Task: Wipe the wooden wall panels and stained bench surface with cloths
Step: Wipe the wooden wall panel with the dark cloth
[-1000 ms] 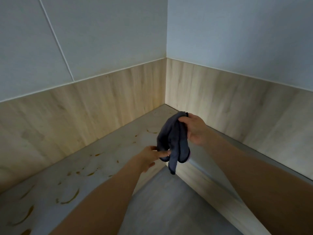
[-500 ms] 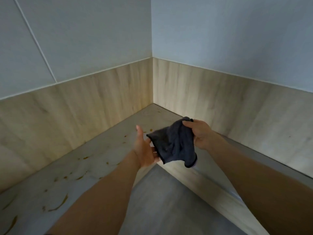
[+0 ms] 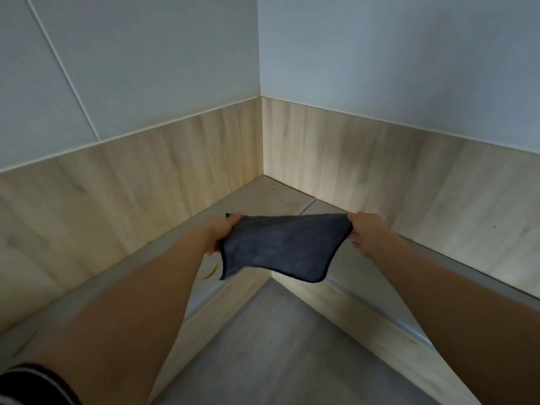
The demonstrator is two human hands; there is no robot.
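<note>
A dark grey cloth (image 3: pixel 280 247) hangs spread out between my two hands, above the inner corner of the bench. My left hand (image 3: pixel 222 232) pinches its left top corner, and my right hand (image 3: pixel 362 232) pinches its right top corner. The L-shaped bench surface (image 3: pixel 263 194) runs along both walls, with a yellowish stain (image 3: pixel 211 273) showing just below my left hand. Light wooden wall panels (image 3: pixel 152 176) rise behind the bench on the left and on the right (image 3: pixel 380 159). My arms hide much of the bench's left leg.
Grey-white wall (image 3: pixel 380 54) stands above the panels. The wooden bench front (image 3: pixel 365 314) drops to a grey floor (image 3: pixel 277 352) between my arms. A seam (image 3: pixel 306 207) crosses the bench near the corner.
The cloth was bunched in my right hand; my left hand has taken its other corner and the two hands have drawn apart, spreading it flat. The view has shifted towards the corner.
</note>
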